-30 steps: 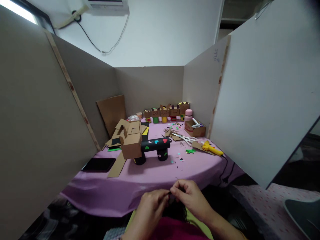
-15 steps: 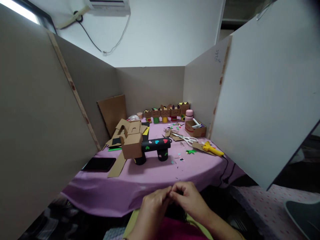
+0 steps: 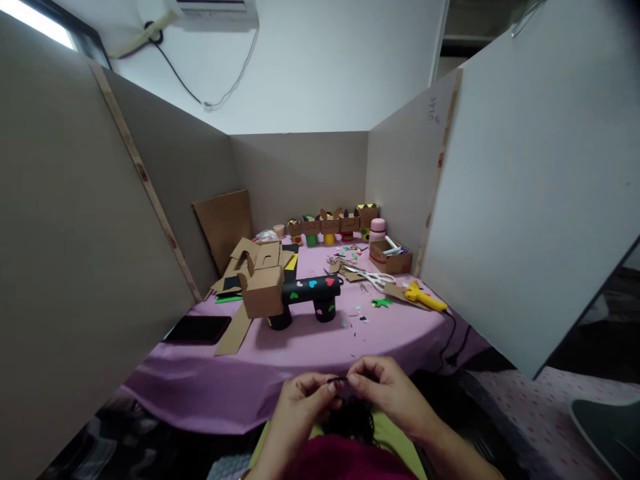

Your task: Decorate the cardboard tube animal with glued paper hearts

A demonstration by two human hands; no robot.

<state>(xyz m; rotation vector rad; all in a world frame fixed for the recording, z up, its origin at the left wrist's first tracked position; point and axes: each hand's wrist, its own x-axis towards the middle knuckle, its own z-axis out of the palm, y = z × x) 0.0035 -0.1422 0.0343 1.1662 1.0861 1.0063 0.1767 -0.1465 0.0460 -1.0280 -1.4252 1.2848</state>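
Note:
Low in front of my lap, my left hand [image 3: 307,400] and my right hand [image 3: 383,390] pinch a thin dark strip [image 3: 340,379] stretched between their fingertips. Whether it is paper or thread I cannot make out. Below the hands a dark stringy bundle [image 3: 353,420] lies in my lap. On the table ahead stands a cardboard animal figure: a brown box head [image 3: 263,292] on a black tube body [image 3: 311,289] with colored hearts and short black legs.
The pink-covered table [image 3: 300,347] carries a black tablet [image 3: 197,329], flattened cardboard [image 3: 260,253], white scissors [image 3: 377,278], a yellow glue gun [image 3: 425,297] with cord, and a small box of tools [image 3: 390,257]. Several box-headed figures [image 3: 330,225] line the back. Partition panels enclose the sides.
My hands have moved slightly apart from a touching position, and the dark strip now shows between the fingertips. My left hand has turned, with its fingers curled. The table objects stay put.

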